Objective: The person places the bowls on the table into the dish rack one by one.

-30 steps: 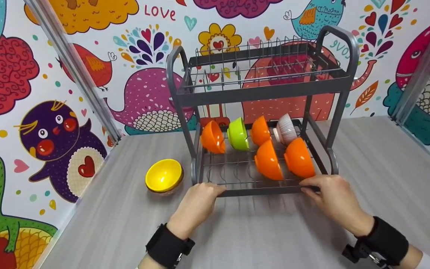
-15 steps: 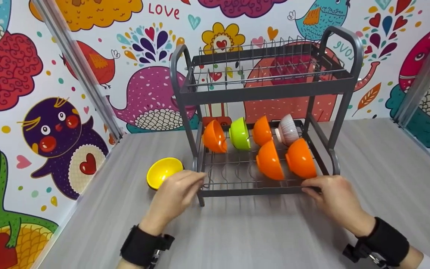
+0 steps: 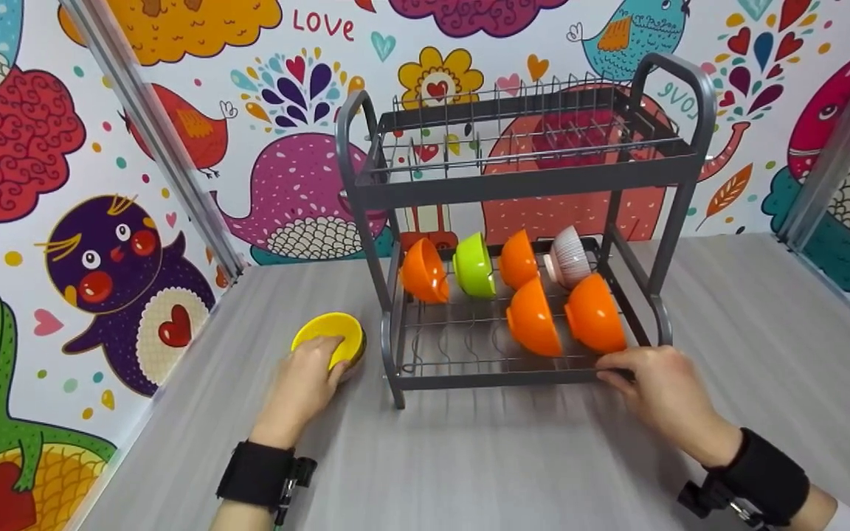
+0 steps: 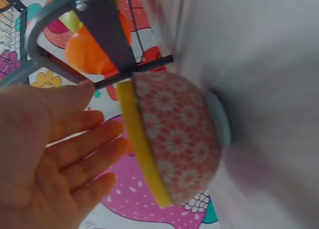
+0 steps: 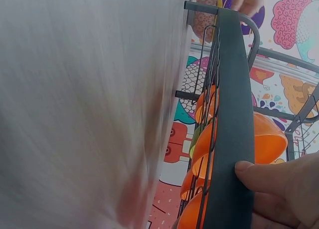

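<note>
My left hand [image 3: 299, 380] is over the yellow bowl [image 3: 327, 324], which is nested in a pink flower-patterned bowl [image 4: 177, 139] on the table. In the left wrist view its fingers [image 4: 94, 144] are loosely extended at the yellow rim, with the thumb apart from them; no grip shows. My right hand [image 3: 661, 383] holds the front bar of the grey two-tier dish rack [image 3: 499, 380], thumb on the bar's face in the right wrist view. On the lower tier stand several tilted orange bowls [image 3: 533, 317], a green bowl [image 3: 474, 265] and a white striped bowl [image 3: 567, 258].
The rack's upper tier [image 3: 528, 177] holds wire dividers and rises above the bowls. A patterned wall [image 3: 307, 177] runs behind and along the left of the grey wood-look table [image 3: 484, 472]. The nested bowls stand just left of the rack's front leg [image 3: 395, 394].
My left hand has let go of the rack's front left bar and moved left to the yellow bowl. My right hand has stayed on the rack.
</note>
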Demonstrator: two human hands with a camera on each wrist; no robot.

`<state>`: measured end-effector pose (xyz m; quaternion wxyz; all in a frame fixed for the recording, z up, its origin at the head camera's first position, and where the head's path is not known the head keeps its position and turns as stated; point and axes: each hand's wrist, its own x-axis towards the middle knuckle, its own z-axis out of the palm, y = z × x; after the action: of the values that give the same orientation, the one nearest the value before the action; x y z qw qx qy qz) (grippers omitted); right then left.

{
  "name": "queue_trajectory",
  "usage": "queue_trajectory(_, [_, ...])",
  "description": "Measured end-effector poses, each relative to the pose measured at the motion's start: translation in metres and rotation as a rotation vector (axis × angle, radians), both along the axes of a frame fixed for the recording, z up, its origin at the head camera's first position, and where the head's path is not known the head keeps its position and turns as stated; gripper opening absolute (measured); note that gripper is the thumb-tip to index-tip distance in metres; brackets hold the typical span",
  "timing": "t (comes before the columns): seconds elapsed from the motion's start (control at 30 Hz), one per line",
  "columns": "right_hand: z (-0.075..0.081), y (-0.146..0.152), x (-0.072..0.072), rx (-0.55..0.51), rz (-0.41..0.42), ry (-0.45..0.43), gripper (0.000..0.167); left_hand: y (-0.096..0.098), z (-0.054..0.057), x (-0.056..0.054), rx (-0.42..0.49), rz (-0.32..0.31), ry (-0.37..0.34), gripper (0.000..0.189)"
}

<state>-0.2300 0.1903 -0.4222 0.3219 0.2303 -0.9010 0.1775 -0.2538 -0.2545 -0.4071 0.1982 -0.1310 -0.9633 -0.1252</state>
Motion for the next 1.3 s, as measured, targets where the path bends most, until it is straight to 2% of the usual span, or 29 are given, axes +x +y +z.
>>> queue_trajectory(0.13, [0.000,0.000,0.001,-0.004,-0.001,-0.002,0.021,-0.003,-0.007,-0.002,-0.023,0.023,-0.017,0.032])
queue_trajectory(0.37, [0.000,0.001,0.000,-0.008,-0.001,-0.001,0.020,-0.002,-0.011,-0.004,-0.036,0.024,-0.036,0.026])
queue_trajectory(0.6, [-0.001,0.001,0.000,-0.004,-0.001,0.002,0.021,-0.001,-0.015,-0.003,-0.052,0.009,-0.007,0.003])
queue_trajectory(0.73, [-0.001,0.001,0.000,-0.007,0.002,0.001,0.021,0.000,-0.016,-0.002,-0.078,0.006,0.032,0.013])
queue_trajectory(1.07, [-0.002,0.001,-0.001,-0.001,0.008,0.013,0.020,0.001,-0.018,-0.002,-0.126,0.021,0.088,0.017])
queue_trajectory(1.3, [-0.001,0.000,0.000,-0.010,0.008,0.002,0.020,0.002,-0.017,-0.003,-0.072,0.038,0.086,0.018])
